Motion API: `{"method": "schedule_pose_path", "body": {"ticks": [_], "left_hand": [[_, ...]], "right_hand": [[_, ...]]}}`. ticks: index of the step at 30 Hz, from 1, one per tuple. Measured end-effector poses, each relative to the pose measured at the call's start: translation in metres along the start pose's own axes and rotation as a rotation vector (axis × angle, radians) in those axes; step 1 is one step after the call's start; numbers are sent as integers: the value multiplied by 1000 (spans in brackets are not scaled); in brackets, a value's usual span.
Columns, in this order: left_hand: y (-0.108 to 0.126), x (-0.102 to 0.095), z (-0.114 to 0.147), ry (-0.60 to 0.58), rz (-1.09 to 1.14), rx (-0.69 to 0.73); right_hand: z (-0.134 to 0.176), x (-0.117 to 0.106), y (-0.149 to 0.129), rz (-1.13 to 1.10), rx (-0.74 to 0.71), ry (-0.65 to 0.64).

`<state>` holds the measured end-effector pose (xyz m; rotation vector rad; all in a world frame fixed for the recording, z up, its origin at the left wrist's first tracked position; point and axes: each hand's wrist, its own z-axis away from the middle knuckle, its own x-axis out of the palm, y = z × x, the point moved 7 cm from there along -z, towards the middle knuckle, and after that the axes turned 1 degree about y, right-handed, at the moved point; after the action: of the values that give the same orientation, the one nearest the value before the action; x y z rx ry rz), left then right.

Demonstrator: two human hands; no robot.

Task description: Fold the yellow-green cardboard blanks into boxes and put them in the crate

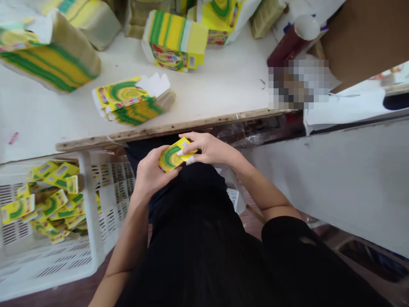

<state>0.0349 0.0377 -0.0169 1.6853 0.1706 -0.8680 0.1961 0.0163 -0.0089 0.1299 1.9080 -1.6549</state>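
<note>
Above my lap, just off the table's front edge, I hold a small yellow and green crayon box (171, 157) between both hands. My left hand (149, 172) is closed around its left end, thumb along the lower side. The fingers of my right hand (209, 148) pinch the right end, where a yellow flap shows; two of its fingertips wear white coverings. On the table nearest my hands lies a stack of flattened crayon boxes (128, 100), fanned out, with white flaps at its right end. What is inside the held box is hidden.
A white plastic basket (91, 213) with many yellow boxes stands at the lower left. More stacks of flat boxes (47, 55) are on the white table (223, 91), bordered by a wooden edge strip (179, 126). A dark red tube (292, 40) and cardboard (367, 38) are at the right.
</note>
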Motion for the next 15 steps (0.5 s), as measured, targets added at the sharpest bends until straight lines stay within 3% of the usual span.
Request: {"method": "schedule_pose_path", "body": {"ticks": [3,6,11,15], "left_hand": [[6,-2,-3,-15,-96,-34],[9,-2,-5,-57,-137,-64],[10,-4,-6,-9,-164,-77],[-6,-27,3,54,-87,-214]], "right_hand": [[2,-1,5,-32,0,104],[2,2,6,-96,-48,112],[-3,6,5,-145,-22,201],[-6,6,5,-222,28,269]]}}
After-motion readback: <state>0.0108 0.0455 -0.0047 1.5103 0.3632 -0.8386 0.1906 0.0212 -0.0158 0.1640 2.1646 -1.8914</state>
